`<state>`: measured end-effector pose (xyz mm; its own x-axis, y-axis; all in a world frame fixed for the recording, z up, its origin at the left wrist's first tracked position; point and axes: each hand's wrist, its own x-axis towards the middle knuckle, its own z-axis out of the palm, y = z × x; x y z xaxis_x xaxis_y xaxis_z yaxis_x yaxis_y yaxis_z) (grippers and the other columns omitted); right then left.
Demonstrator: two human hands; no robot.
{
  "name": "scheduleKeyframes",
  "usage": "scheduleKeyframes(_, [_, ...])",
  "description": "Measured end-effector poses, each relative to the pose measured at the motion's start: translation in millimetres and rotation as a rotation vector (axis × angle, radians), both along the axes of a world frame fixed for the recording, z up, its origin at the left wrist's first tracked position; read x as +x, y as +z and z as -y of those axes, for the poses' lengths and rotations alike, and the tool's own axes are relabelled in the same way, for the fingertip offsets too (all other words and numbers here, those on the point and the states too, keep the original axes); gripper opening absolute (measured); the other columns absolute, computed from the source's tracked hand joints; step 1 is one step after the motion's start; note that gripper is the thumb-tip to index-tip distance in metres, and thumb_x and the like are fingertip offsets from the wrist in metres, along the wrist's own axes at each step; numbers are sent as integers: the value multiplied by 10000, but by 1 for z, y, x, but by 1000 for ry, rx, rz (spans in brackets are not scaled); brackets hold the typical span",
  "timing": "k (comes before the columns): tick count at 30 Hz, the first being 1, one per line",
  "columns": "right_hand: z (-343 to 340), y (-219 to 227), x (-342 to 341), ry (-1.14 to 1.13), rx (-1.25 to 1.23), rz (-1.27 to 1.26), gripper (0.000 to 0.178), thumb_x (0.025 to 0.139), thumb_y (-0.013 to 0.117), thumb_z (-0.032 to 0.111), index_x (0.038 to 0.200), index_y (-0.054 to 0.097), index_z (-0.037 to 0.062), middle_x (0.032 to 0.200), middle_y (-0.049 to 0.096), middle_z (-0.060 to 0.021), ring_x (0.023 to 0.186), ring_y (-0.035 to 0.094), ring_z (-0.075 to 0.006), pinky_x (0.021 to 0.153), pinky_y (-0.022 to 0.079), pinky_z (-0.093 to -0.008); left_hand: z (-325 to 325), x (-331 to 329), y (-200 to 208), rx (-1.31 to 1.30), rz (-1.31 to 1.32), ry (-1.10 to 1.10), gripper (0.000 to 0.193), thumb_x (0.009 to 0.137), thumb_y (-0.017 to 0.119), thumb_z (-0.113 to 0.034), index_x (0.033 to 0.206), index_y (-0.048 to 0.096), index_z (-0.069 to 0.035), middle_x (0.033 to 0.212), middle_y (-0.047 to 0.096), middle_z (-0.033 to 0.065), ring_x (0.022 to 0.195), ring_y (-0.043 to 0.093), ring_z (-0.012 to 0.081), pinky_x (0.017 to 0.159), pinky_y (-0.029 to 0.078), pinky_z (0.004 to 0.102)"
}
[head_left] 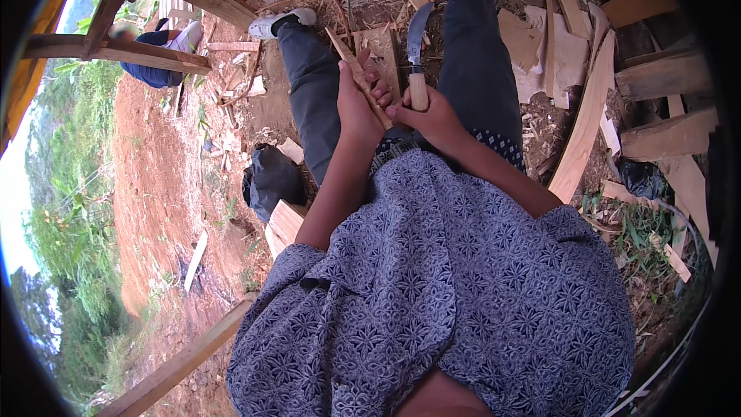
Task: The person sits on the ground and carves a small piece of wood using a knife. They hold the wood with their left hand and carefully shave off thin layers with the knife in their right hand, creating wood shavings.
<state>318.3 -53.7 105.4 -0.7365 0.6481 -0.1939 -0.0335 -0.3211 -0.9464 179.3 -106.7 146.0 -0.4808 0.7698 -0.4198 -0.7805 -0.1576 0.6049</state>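
Note:
My left hand (360, 108) holds a thin, rough-cut wooden stick (356, 69) that slants across the palm, its far end pointing up and to the left. The thumb presses along one side and the fingers curl loosely at the other. In my right hand (436, 120) is a knife (417, 38) with a broad, hooked metal blade and a pale wooden handle, closed in the fist. The blade points away from me, between my legs and apart from the stick. Both hands are close together over my lap, the right thumb near the stick's lower end.
Wood shavings and offcuts litter the ground around my feet. A long plank (590, 123) and stacked boards (668, 77) lie at the right. A black plastic bag (275, 177) is by my left leg. Timber posts frame the left, where another person (158, 62) is farther off.

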Motion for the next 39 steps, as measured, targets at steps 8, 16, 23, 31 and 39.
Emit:
scheduleKeyframes(8, [3,17,-3,76,77,60,282,867,818,147,914,556,54,794,598,15,721,579,-53,631,483,-229,12,-14,-14,91,-79,56,804,993,220,-741,1223,549,-44,720,425,-4,570,405,130,487,370,295])
scheduleKeyframes(16, [-1,-8,-14,4,191,105,260,859,818,139,888,575,49,770,610,20,708,560,-39,624,470,-228,-5,-9,-21,-157,-156,218,632,1023,298,-672,1005,517,-79,709,404,4,579,395,162,551,390,324])
scheduleKeyframes(23, [-9,-25,-22,12,-23,62,235,880,772,96,924,545,54,827,619,-16,751,611,-85,668,514,-263,-8,-30,-38,-38,64,202,562,1019,357,-655,957,502,-115,701,376,-5,563,369,135,471,316,281])
scheduleKeyframes(31, [-31,-27,-25,-50,-394,81,216,911,715,37,989,515,55,914,631,-68,851,670,-167,773,561,-301,-10,-65,-79,-301,-139,390,493,1030,441,-590,1009,558,-112,752,476,-17,597,433,117,529,385,290])
scheduleKeyframes(39, [-68,-38,-40,37,-124,442,288,961,683,292,1046,591,33,904,635,-36,721,608,-84,663,514,-265,-34,-109,-112,-452,-1064,-118,273,926,742,-265,1030,696,-17,798,630,39,709,594,110,673,494,288])
